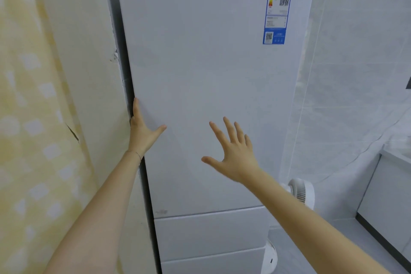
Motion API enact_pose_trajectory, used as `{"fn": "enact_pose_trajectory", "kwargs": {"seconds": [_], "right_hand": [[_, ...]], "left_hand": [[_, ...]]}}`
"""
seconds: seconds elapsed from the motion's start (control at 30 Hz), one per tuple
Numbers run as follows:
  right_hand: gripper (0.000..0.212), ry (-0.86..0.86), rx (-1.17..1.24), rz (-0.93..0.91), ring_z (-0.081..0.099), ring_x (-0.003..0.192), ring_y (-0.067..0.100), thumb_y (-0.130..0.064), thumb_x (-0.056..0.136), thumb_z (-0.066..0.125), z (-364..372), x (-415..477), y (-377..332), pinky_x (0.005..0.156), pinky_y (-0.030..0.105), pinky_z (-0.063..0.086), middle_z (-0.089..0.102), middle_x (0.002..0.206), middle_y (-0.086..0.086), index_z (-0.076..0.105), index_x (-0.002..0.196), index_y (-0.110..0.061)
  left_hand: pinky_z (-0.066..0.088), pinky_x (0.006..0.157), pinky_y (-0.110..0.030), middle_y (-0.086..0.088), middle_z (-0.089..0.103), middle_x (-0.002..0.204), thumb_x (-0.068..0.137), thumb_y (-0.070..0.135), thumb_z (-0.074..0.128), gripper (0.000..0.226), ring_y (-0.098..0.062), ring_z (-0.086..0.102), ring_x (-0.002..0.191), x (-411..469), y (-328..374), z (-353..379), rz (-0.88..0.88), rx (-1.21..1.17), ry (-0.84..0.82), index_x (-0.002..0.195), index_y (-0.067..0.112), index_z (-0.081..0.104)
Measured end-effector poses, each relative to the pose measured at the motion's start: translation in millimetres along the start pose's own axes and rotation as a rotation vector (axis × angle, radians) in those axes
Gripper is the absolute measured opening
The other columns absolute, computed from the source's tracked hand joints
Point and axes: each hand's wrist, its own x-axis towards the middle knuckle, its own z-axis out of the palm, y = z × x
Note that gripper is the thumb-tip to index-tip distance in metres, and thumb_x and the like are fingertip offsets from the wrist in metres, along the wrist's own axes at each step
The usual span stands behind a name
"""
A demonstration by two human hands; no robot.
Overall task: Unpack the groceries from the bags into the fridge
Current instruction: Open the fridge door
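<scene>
Head view.

1. The fridge [200, 95] stands straight ahead, between a yellow patterned curtain [33, 118] and a grey tiled wall [355, 73]. All its compartments are closed.

2. The left hand [142, 129] is at the left edge of the upper door [200, 62]. Its thumb is spread on the door face and one finger lies straight up the edge. The other fingers are hidden in the dark gap behind the edge. Judgement: they hook round it, a hold suited to pulling the door open, since the label side appears to be the hinge side.

3. The right hand [233, 151] is wide open with fingers splayed and holds nothing. It is in front of the door face, and contact cannot be confirmed. Judgement: it is placed to steady or catch the door as it swings.

4. Count:
- one fridge
- one upper door
- two drawer fronts [211, 231] beneath it
- one blue energy label [278, 13] at the door's top right corner
- one white fan [302, 193] just beside the fridge on the right
- two hands, both empty of groceries

5. No bags or groceries are in view. Judgement: unpacking cannot begin until the door is open.
</scene>
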Motion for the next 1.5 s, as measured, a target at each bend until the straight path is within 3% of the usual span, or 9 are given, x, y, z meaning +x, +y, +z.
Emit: {"fn": "enact_pose_trajectory", "kwargs": {"seconds": [0.2,0.37,0.5,0.6,0.87,1.07,1.23,1.37,1.5], "right_hand": [[0.089,-0.02,0.054,-0.078,-0.018,0.147,0.026,-0.071,0.084,0.047,-3.7,-10.7,-30.0,0.119,0.051,0.002,-0.022,0.159,-0.006,-0.011,0.148,-0.047],[0.089,-0.001,0.148,-0.136,-0.018,0.147,0.024,-0.071,0.084,0.047,-15.1,-40.0,-52.6,0.119,0.05,0.002,-0.021,0.159,-0.007,-0.011,0.148,-0.048],[0.092,0.031,0.115,-0.221,-0.017,0.147,0.027,-0.064,0.084,0.054,-37.9,-73.6,-57.3,0.119,0.054,0.005,-0.021,0.159,-0.006,-0.011,0.148,-0.047],[0.094,0.05,0.125,-0.271,-0.016,0.147,0.027,-0.06,0.084,0.058,-57.7,-105.1,-52.5,0.119,0.054,0.005,-0.021,0.159,-0.007,-0.01,0.149,-0.047],[0.096,0.039,0.2,-0.228,-0.012,0.148,0.025,-0.065,0.082,0.056,-99.1,-198.5,-7.7,0.12,0.051,0.008,-0.019,0.159,-0.008,-0.012,0.147,-0.049],[0.1,0.017,0.249,-0.152,-0.002,0.149,0.026,-0.065,0.08,0.06,-114.8,-244.7,31.7,0.117,0.052,0.018,-0.014,0.161,-0.003,-0.012,0.147,-0.048],[0.106,0.1,0.38,-0.068,0.006,0.149,0.018,-0.064,0.076,0.064,-131.8,-267.2,69.5,0.117,0.043,0.023,0.004,0.162,-0.002,-0.012,0.148,-0.045],[0.104,0.201,0.471,0.024,0.017,0.145,0.015,-0.062,0.074,0.069,-149.9,-282.9,99.4,0.111,0.038,0.033,0.014,0.159,-0.009,0.0,0.15,-0.042],[0.096,0.322,0.604,0.114,0.038,0.132,0.007,-0.056,0.067,0.077,-163.5,-292.6,126.2,0.101,0.035,0.045,0.038,0.144,-0.021,0.022,0.144,-0.041]], "left_hand": [[0.041,0.098,-0.038,-0.015,0.04,0.141,0.077,0.034,0.08,0.104,-0.031,0.046,0.124,-38.4,14.7,-6.5,-0.007,0.133,0.19,0.154,0.028,0.01],[0.044,0.08,-0.026,-0.003,0.058,0.123,0.083,0.041,0.072,0.063,-0.012,0.057,0.099,-95.7,34.0,-34.4,-0.053,0.119,0.266,0.138,0.022,0.048],[0.046,0.08,-0.016,0.003,0.063,0.098,0.09,0.033,0.066,0.028,-0.007,0.058,0.086,-151.3,62.0,-42.9,0.048,-0.08,0.239,0.117,0.027,0.061],[0.05,0.09,-0.028,0.005,0.066,0.099,0.091,0.035,0.063,0.012,-0.005,0.061,0.09,-186.2,94.7,-45.6,0.062,-0.258,0.262,0.103,0.033,0.064],[0.036,0.111,-0.034,0.018,0.048,0.142,0.084,0.053,0.066,0.061,-0.004,0.044,0.132,-253.5,175.7,-28.9,-0.008,-0.429,0.006,0.139,0.037,0.045],[0.046,0.102,-0.033,0.022,0.059,0.125,0.081,0.05,0.07,0.047,0.011,0.055,0.11,-303.8,234.0,8.9,0.025,-0.467,-0.042,0.124,0.039,0.056],[0.051,0.092,-0.028,0.003,0.048,0.129,0.062,0.068,0.075,0.088,-0.007,0.056,0.108,-313.2,267.7,42.0,0.128,-0.299,-0.039,0.138,0.042,0.039],[0.048,0.093,-0.021,0.004,0.041,0.129,0.061,0.065,0.075,0.093,-0.009,0.053,0.11,-327.0,297.2,78.8,0.197,-0.313,-0.053,0.14,0.041,0.034],[0.049,0.1,-0.04,0.006,0.046,0.127,0.073,0.061,0.071,0.078,-0.014,0.053,0.117,-332.2,306.5,107.1,0.305,-0.334,-0.087,0.14,0.038,0.039]]}}
